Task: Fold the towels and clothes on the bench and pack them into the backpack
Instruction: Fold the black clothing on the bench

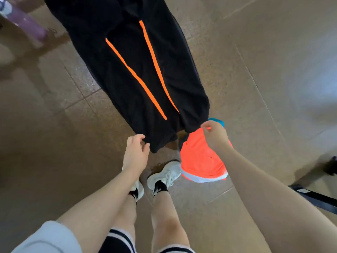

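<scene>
Black trousers [138, 70] hang outstretched, hems pinched by left hand [135, 152] and right hand [215, 136] fingers.

No text, label, brand, number or sign can be read anywhere in the view. The black trousers [138, 70] carry only plain orange stripes [135, 77], with no lettering on them. The orange garment [200, 161] shows no print or tag that can be made out. The white shoes [167, 174] bear no logo clear enough to tell. The purple object [27, 24] at the upper left has pale marks on it, but they are too blurred to read.
</scene>
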Motion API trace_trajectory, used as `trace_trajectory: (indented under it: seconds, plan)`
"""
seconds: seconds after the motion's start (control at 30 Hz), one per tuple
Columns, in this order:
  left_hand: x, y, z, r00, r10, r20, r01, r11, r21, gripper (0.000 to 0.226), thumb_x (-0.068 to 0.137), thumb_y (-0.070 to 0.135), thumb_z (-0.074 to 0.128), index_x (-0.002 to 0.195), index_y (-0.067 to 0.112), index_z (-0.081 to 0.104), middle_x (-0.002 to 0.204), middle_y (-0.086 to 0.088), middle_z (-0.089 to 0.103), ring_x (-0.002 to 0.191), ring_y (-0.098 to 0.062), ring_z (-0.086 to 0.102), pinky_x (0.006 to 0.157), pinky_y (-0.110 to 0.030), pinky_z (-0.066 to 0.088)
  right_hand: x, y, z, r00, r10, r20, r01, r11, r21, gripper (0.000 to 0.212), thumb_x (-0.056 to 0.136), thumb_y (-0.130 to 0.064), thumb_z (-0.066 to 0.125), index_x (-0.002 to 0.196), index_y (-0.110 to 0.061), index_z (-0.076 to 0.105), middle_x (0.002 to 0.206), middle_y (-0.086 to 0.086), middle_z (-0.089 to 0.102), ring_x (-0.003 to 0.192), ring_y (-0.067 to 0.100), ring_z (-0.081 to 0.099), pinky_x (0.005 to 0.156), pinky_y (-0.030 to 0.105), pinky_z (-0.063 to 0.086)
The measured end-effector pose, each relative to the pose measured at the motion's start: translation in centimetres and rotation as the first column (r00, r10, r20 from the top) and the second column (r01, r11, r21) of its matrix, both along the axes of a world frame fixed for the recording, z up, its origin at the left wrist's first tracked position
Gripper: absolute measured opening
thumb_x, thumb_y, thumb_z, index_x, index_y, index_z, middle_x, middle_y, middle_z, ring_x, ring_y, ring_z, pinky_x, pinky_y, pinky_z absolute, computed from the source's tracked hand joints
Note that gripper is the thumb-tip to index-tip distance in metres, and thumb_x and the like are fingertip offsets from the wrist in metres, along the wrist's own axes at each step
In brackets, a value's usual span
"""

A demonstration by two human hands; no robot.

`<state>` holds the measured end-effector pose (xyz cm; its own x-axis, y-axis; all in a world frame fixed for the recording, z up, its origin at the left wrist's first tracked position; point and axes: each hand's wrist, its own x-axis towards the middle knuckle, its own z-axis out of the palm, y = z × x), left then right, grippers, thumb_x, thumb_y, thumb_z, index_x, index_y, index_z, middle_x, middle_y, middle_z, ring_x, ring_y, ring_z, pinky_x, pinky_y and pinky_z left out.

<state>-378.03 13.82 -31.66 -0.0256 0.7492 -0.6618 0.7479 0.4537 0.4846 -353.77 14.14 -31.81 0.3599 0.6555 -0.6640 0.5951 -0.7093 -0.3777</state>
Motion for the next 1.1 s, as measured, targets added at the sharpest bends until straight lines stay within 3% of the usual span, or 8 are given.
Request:
trace_trajectory:
  seconds: [0.17,0.27,0.37,0.57,0.67,0.8,0.97,1.1]
  plan:
    - [1.7,-0.5,-2.4,0.851,0.525,0.007,-0.523,0.849,-0.075,0.05,0.089,0.023,0.06,0.133,0.009,0.04,0.132,-0.009,0.042,0.103,-0.019,0.05,0.087,-0.031,0.043,1.3,0.8,-3.3,0.994,-0.096,0.058,0.092,0.994,0.056,0.026,0.093,-0.006,0.045,0.117,-0.001,0.052,0.124,0.017,0.051,0.114,0.031,0.049,0.093,0.03,0.034]
    - [2.2,-0.9,-4.6,0.776,0.629,0.053,-0.614,0.771,-0.17,0.04,0.092,0.023,0.057,0.125,0.003,0.049,0.118,-0.004,0.055,0.094,-0.013,0.048,0.08,-0.023,0.036,1.4,1.5,-5.3,0.974,-0.227,0.006,0.227,0.973,0.041,0.033,0.095,-0.004,0.039,0.128,-0.001,0.04,0.13,0.014,0.046,0.118,0.027,0.047,0.084,0.019,0.033]
    - [2.8,-1.6,-6.2,0.675,0.72,0.161,-0.688,0.693,-0.215,0.034,0.092,0.019,0.057,0.122,0.004,0.052,0.106,-0.001,0.056,0.096,-0.012,0.05,0.083,-0.023,0.035,1.7,2.1,-7.5,0.962,-0.263,-0.07,0.266,0.963,0.033,0.05,0.095,-0.001,0.04,0.142,-0.008,0.025,0.141,0.009,0.039,0.128,0.023,0.041,0.102,0.026,0.032]
    - [3.0,-3.0,-8.7,0.57,0.769,0.29,-0.709,0.638,-0.3,0.004,0.091,0.02,0.057,0.094,0.022,0.056,0.091,0.01,0.06,0.087,-0.005,0.055,0.078,-0.019,0.038,2.7,1.6,-10.5,0.99,-0.138,0.01,0.138,0.99,0.011,0.027,0.085,-0.015,0.055,0.109,-0.004,0.054,0.109,0.016,0.063,0.105,0.035,0.056,0.091,0.048,0.044]
    - [2.4,-3.9,-9.4,0.569,0.761,0.312,-0.67,0.649,-0.36,0.025,0.09,0.017,0.059,0.114,0.016,0.053,0.106,0.008,0.061,0.099,-0.005,0.054,0.087,-0.022,0.036,2.7,0.7,-10.4,0.948,-0.278,-0.156,0.29,0.955,0.058,0.021,0.084,-0.016,0.059,0.103,-0.006,0.058,0.101,0.014,0.065,0.097,0.029,0.059,0.089,0.043,0.045]
    - [1.9,-4.9,-9.5,0.587,0.746,0.315,-0.618,0.664,-0.42,0.02,0.087,0.013,0.062,0.101,0.027,0.059,0.102,0.014,0.064,0.101,-0.004,0.056,0.087,-0.019,0.037,3.1,-0.7,-9.5,0.842,-0.43,-0.326,0.479,0.874,0.083,0.009,0.087,-0.014,0.061,0.083,-0.013,0.053,0.077,-0.002,0.055,0.075,0.009,0.051,0.071,0.021,0.041]
    - [2.2,-5.8,-8.5,0.609,0.736,0.297,-0.579,0.668,-0.467,0.022,0.088,0.013,0.061,0.099,0.031,0.06,0.1,0.018,0.063,0.107,-0.008,0.054,0.102,-0.028,0.035,4.0,-2.6,-8.1,0.689,-0.552,-0.469,0.621,0.784,-0.011,0.016,0.087,-0.011,0.062,0.1,-0.019,0.057,0.096,-0.001,0.065,0.094,0.014,0.061,0.088,0.029,0.047]
    - [2.8,-6.0,-6.7,0.414,0.859,0.3,-0.65,0.51,-0.563,0.016,0.093,0.008,0.053,0.104,0.019,0.056,0.1,0.006,0.062,0.101,-0.013,0.057,0.098,-0.027,0.04,4.0,-3.0,-6.6,0.563,-0.621,-0.544,0.685,0.72,-0.112,0.012,0.091,-0.016,0.058,0.101,-0.018,0.063,0.119,0.005,0.063,0.113,0.017,0.057,0.095,0.029,0.047]
